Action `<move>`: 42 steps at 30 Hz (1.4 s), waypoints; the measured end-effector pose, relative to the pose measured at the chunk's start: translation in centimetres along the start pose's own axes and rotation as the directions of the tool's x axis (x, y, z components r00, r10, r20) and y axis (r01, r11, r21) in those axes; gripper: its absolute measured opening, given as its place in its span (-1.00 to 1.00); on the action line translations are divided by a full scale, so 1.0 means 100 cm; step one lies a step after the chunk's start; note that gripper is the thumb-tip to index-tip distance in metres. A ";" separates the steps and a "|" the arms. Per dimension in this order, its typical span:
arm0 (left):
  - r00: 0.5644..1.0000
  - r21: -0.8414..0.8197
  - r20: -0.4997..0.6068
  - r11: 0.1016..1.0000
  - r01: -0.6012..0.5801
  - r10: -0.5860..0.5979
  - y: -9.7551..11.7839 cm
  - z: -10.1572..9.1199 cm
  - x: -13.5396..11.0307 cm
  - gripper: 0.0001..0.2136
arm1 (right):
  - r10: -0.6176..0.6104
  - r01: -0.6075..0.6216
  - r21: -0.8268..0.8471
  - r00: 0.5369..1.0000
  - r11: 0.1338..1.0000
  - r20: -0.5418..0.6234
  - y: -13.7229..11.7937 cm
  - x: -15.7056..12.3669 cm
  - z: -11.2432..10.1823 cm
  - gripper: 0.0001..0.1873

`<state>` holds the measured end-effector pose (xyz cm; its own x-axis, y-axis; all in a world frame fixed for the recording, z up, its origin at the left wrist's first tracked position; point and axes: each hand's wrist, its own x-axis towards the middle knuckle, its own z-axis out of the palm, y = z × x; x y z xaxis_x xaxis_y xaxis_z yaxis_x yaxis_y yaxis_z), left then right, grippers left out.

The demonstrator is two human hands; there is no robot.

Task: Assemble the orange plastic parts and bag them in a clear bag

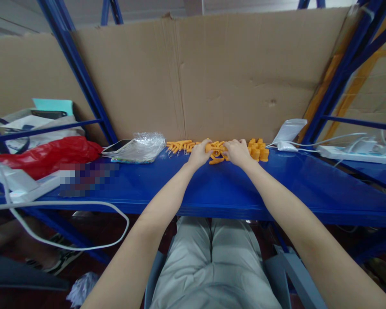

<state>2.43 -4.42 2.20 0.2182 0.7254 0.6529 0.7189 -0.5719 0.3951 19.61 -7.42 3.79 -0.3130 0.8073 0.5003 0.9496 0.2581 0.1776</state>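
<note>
Both my arms reach forward over a blue metal shelf [212, 189]. My left hand [199, 153] and my right hand [237, 152] are curled side by side around small orange plastic parts [216, 151] at the back of the shelf. To the left lies a row of orange clip pieces with springs [178, 146]. A stack of chunkier orange parts [259, 150] sits just right of my right hand. Exactly which piece each hand pinches is partly hidden by the fingers.
A phone [117, 146] and a crinkled clear plastic bag [141, 148] lie left of the parts. A red bag [48, 156] and white cable [67, 206] are far left. A white pouch [289, 131] and power strip [357, 153] are right. Cardboard [212, 73] backs the shelf.
</note>
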 end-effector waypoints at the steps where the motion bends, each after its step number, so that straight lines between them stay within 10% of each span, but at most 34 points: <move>1: 1.000 -0.002 -0.004 1.000 -0.006 0.006 0.000 0.000 0.000 -0.68 | -0.001 0.001 -0.004 1.000 1.000 -0.008 0.000 0.000 0.000 -0.76; 22: 0.976 0.095 -0.062 0.975 -0.202 0.208 0.000 -0.002 -0.001 -0.65 | -0.005 0.010 0.072 0.997 0.997 -0.075 0.006 0.002 0.004 -0.77; 35: 0.981 0.184 0.013 0.964 -0.193 0.194 -0.001 -0.002 -0.003 -0.62 | -0.014 0.003 0.115 0.996 0.993 0.090 0.007 0.002 0.002 -0.72; 42: 0.974 0.083 -0.064 0.974 -0.210 0.215 -0.007 0.003 0.000 -0.64 | 0.012 -0.011 0.019 0.999 1.000 -0.047 0.003 -0.002 -0.008 -0.73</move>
<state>2.16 -3.92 1.74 0.3251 0.5593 0.7626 0.7097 -0.6772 0.1942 19.93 -7.95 4.37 -0.3021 0.7846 0.5415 0.9531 0.2593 0.1561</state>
